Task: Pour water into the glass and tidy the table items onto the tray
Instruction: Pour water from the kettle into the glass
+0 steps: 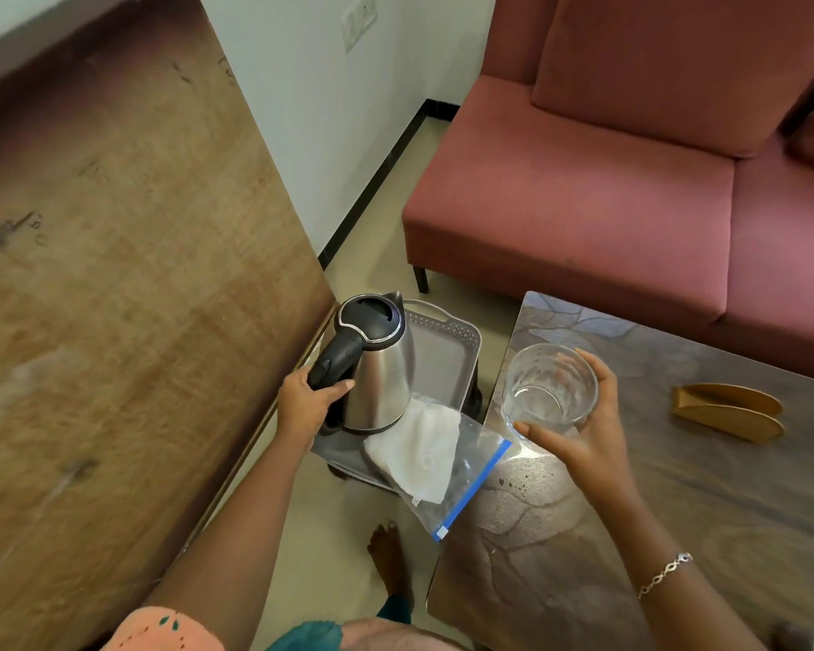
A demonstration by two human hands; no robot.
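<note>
My left hand grips the upright kettle by its handle, my right hand cups the glass off to its right, so the spout must swing rightward.

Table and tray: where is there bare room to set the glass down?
On the table, the broad patch between the right hand holding the glass and the gold holder is bare, as is the near stretch. The tray is bare only at its far end beside the kettle; its near end is crowded by the zip bag.
</note>
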